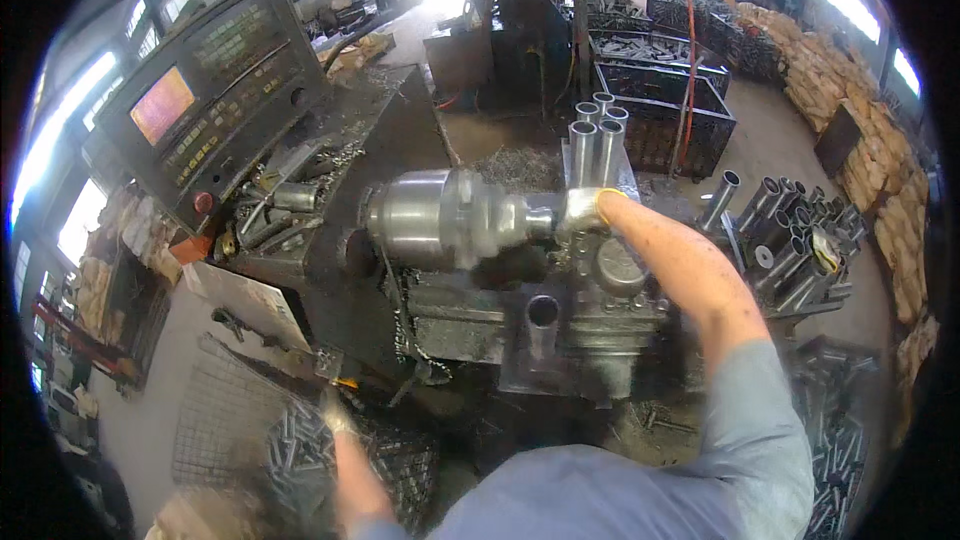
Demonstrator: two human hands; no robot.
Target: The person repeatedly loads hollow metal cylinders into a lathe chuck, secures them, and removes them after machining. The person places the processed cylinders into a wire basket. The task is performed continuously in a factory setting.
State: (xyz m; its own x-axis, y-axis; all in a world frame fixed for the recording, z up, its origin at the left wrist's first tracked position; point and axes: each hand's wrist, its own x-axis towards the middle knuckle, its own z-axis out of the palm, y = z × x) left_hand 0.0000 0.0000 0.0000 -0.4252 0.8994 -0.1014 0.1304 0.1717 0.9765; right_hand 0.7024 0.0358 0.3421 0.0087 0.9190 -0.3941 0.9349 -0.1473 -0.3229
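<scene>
A gloved right hand [585, 208], mine, is closed at the outer end of a short metal tube [540, 218]. That tube sticks out of the lathe chuck [420, 212], whose jaws look blurred; my fingertips are partly hidden. Several upright steel tubes [582, 155] stand just behind this hand. Low on the left, my left hand [338, 412], also gloved, is closed around a small tool with a yellow part [344, 382], too blurred to name. Below it is a wire mesh basket [215, 430] holding many short metal pieces.
A control panel [215, 90] with a lit screen and red button rises at the left. Metal shavings lie behind the chuck. More tubes [790, 230] crowd a stand at the right. Black crates [665, 105] and stacked sacks [830, 80] stand farther back.
</scene>
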